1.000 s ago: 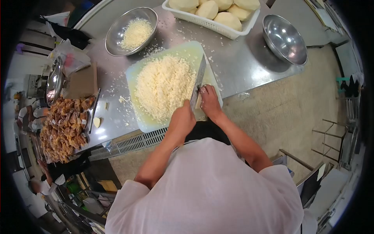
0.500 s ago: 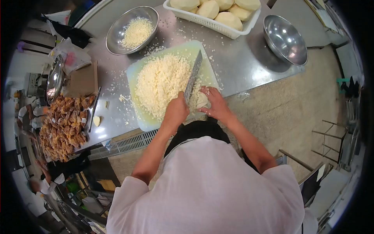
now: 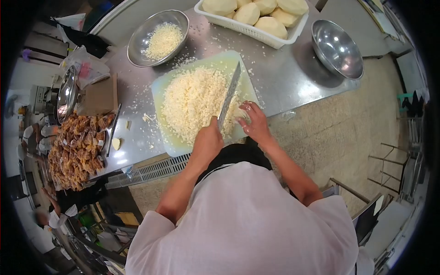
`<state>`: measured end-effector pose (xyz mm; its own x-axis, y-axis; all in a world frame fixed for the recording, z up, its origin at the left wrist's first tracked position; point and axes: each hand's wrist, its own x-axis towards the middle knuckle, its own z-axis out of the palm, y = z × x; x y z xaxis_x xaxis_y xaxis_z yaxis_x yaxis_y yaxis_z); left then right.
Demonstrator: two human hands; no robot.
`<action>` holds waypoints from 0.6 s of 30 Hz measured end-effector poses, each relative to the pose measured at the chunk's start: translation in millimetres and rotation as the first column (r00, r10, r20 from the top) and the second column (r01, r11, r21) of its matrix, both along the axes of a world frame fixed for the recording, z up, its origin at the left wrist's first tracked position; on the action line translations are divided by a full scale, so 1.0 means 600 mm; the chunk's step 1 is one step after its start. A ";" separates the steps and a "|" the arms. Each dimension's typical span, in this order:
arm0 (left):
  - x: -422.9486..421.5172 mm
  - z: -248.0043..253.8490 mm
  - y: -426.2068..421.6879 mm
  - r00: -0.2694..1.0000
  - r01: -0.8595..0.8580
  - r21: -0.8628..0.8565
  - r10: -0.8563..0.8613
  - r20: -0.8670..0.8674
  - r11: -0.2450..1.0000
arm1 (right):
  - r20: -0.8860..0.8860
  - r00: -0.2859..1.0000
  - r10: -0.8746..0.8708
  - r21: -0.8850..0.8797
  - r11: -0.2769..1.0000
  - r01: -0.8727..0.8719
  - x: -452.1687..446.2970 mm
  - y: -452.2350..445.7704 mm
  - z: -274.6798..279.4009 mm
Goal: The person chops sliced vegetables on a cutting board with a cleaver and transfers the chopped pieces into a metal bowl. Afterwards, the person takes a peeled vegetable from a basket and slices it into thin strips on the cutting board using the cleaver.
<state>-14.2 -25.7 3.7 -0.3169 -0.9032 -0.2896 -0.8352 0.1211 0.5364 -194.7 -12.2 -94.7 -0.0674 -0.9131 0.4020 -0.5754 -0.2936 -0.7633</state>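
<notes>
Head view: at the left of the frame, one heap of brown pieces [image 3: 75,149], too many to be counted, is placed well apart from the chopping. Beside it, one dark rod [image 3: 113,130] and two pale scraps [image 3: 116,144] are seen. At the upper left, chopped bits are held in one steel bowl [image 3: 164,41], probably put there for easy reach. In the centre, one pale chopped pile [image 3: 192,101] is spread on one cutting board [image 3: 176,147], likely so that the metal table [image 3: 293,68] is spared the blade. One knife [image 3: 230,96] is gripped by the left hand [image 3: 207,140], its fingers wrapped closely together, presumably for steadiness. At the top, at least seven peeled vegetables [image 3: 271,27] are contained in one white basket [image 3: 250,30]. Right of the blade, the fingers of the right hand [image 3: 256,126] are spread and bent; whether blurred bits are touched cannot be told. At the upper right, one second bowl [image 3: 338,48] is set, perhaps as a spare.
</notes>
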 end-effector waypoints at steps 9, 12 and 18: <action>-0.009 0.001 0.009 0.999 0.048 -0.010 -0.048 -0.002 0.999 | -0.145 0.989 -0.027 -0.053 0.998 0.020 0.017 -0.025 -0.033; -0.036 -0.054 -0.007 0.996 0.066 -0.060 -0.069 -0.053 0.996 | -0.192 0.981 -0.010 -0.002 1.000 0.009 0.016 -0.019 -0.035; -0.029 -0.009 0.005 0.998 0.053 -0.004 -0.053 -0.029 0.999 | -0.178 0.984 -0.024 -0.019 1.000 0.021 0.020 -0.025 -0.035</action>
